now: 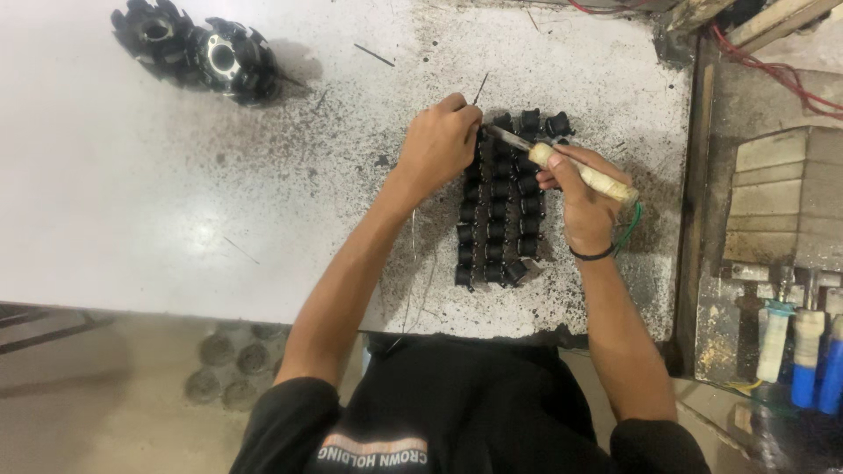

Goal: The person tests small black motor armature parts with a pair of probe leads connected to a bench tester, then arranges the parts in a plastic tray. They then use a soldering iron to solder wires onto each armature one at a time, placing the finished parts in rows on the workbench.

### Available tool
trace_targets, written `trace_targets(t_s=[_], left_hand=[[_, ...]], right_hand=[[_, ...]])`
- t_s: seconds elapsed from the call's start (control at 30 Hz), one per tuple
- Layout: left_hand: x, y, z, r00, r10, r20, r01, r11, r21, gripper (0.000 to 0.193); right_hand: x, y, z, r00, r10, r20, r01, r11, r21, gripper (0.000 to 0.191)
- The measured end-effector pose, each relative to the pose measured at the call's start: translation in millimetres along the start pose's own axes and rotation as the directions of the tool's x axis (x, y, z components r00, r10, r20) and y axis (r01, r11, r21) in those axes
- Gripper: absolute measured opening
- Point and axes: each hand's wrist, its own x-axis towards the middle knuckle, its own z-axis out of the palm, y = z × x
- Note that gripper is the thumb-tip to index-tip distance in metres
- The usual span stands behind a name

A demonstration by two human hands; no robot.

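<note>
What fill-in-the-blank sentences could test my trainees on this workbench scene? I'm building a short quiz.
1. The right hand holds a soldering iron by its pale ____.
2. The left hand pinches a thin ____ over the small black parts.
3. The small black parts lie in ____ on the white table.
4. The two round black pieces lie at the table's far ____ corner.

Missing words: handle; wire; rows; left
</note>
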Motion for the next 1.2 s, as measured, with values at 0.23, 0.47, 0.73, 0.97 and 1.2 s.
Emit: trace_targets(t_s=[0.23, 0.47, 0.73, 0.97, 1.2], left_hand=[[-17.1, 15.0, -22.8, 0.993, 0.0, -0.115, -0.007, 0.998, -0.064, 0.005], [-38.9, 18.9, -20.9, 0.996, -0.035, -0.086, 0.034, 0.999, -0.018, 0.012], [-36.8, 16.1, -19.7, 0.996, -0.013, -0.088, 0.007, 0.998, -0.063, 0.008], [-33.5, 13.8, -13.0, 0.999, -0.023, -0.041, 0.021, 0.998, -0.055, 0.01], [-30.7, 12.5, -9.4, 1.0, -0.01, 0.001, 0.01, 1.0, -0.018, 0.008]], right_hand=[[-16.3, -13.4, -15.8, 0.993, -0.101, -0.055, 0.106, 0.991, 0.083, 0.021], [-29.3, -0.8, -7.2, 1.0, -0.001, -0.016, 0.002, 0.999, 0.047, 0.022], [-30.0, -4.8, -3.1, 1.0, -0.01, -0.02, 0.01, 1.0, 0.014, 0.021], [-31.0, -7.6, -0.3, 0.999, -0.021, -0.042, 0.021, 1.0, 0.001, 0.021], [-31.3, -8.7, 2.1, 0.999, -0.01, -0.032, 0.01, 1.0, -0.004, 0.02]])
